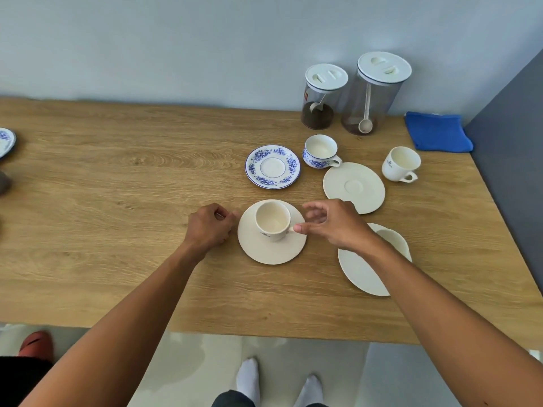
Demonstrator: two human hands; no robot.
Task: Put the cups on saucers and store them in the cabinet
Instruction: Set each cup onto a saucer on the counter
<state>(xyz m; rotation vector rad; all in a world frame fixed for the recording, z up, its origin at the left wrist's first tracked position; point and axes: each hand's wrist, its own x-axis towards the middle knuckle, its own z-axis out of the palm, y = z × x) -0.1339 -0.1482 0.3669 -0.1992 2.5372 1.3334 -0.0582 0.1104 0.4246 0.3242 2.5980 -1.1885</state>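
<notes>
Cream is the colour of the cup (273,220) in the middle of the frame, and it already sits on its cream saucer (271,251) on the wooden tabletop (117,201). Our right hand (332,224) is by the cup's handle, with the thumb tip touching it and the other fingers spread loosely above. We cannot tell if it is gripping or just letting go. Our left hand (210,227) is curled almost into a fist, holds nothing, and sits right at the left edge of the saucer.

We think the first pair is made. Next, we need to lift cup and saucer together and keep them level, so the cup does not slide. No cabinet shows in the frame, so we cannot say where it is.

More pairs wait to the upper right. A blue flower cup (320,152) stands beside a blue flower saucer (272,166). A second cream cup (401,164) stands near an empty cream saucer (354,188). Another saucer (370,265) at the lower right lies partly under our right arm, with something cream on it that we cannot make out.

Both cream cups have a small dark mark on the side, but it is too small to read. The shorter of two jars (321,96) at the upper right has a red label, too small to read as well.
</notes>
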